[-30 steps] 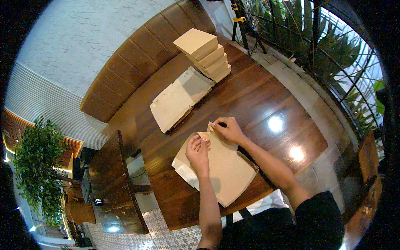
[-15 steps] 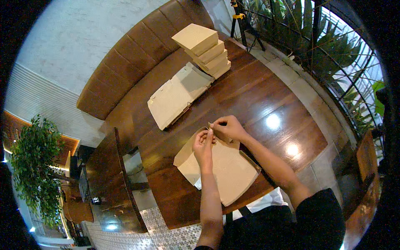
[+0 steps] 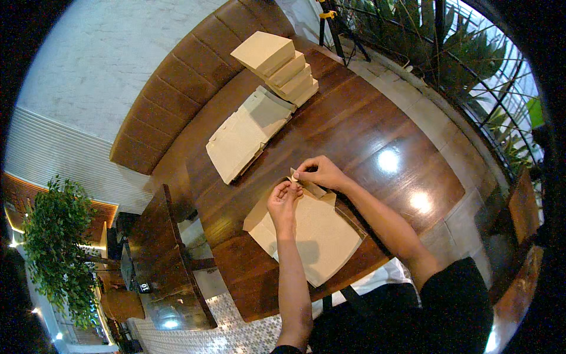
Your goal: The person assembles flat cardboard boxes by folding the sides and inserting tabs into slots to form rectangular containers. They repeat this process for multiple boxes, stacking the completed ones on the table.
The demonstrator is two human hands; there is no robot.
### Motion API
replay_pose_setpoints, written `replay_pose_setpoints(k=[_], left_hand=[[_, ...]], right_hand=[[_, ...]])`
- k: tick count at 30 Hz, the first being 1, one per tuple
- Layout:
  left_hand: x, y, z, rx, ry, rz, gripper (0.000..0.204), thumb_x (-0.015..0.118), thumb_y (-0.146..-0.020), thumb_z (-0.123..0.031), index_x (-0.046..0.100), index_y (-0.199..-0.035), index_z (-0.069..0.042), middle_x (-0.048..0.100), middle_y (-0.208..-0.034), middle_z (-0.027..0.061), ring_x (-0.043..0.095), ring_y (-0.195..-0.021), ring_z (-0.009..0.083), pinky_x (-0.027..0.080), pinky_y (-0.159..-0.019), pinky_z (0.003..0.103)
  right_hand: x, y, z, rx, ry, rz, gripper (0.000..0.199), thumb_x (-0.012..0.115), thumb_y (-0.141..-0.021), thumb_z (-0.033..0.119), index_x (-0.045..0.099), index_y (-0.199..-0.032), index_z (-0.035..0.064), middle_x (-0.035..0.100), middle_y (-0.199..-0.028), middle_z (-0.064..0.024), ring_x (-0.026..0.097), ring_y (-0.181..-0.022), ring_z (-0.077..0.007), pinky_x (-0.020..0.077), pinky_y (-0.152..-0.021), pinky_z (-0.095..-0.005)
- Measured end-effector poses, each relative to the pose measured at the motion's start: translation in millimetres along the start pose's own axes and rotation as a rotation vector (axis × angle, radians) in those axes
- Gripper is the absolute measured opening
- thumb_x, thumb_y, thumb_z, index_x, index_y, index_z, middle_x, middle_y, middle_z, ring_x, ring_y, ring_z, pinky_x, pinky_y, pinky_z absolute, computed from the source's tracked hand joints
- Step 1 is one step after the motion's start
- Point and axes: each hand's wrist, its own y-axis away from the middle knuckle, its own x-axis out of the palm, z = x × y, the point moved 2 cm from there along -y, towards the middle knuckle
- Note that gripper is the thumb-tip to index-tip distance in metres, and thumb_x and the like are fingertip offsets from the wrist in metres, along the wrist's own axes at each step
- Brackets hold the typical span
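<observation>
A partly folded brown cardboard box (image 3: 324,236) lies on the table in front of me, its wide panel toward my body. At its far edge my left hand (image 3: 284,197) pinches a cardboard flap, fingers curled. Just right of it, my right hand (image 3: 321,173) grips the same raised flap (image 3: 293,175) between thumb and fingertips. The two hands nearly touch there. The fingers partly hide the flap and the fold beneath them.
Flat cardboard blanks (image 3: 244,133) lie stacked farther back on the wooden table (image 3: 348,118). Beyond them stands a pile of folded boxes (image 3: 280,65). A brown padded bench (image 3: 177,88) runs along the wall. A second table (image 3: 162,253) is at left, and plants behind a metal grid are at right.
My hands have shifted slightly up and left in the picture, still at the box's far edge. The whole view has turned a little; the stacks stay in place.
</observation>
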Motion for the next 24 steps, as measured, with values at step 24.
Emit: replay_pose_setpoints(k=[24], left_hand=[[2.3,-5.9,4.8,-0.037,0.003,-0.012,0.031,0.072,-0.099,-0.021,0.065,-0.116,0.003,0.069,-0.1,0.0074,0.069,-0.089,0.015,0.057,-0.083,0.028]], right_hand=[[-1.6,2.4,3.3,-0.058,0.09,-0.091,0.022,0.08,-0.079,0.024,0.081,-0.087,0.0036,0.077,-0.078,-0.0076,0.07,-0.069,-0.0136,0.0572,-0.071,-0.0315]])
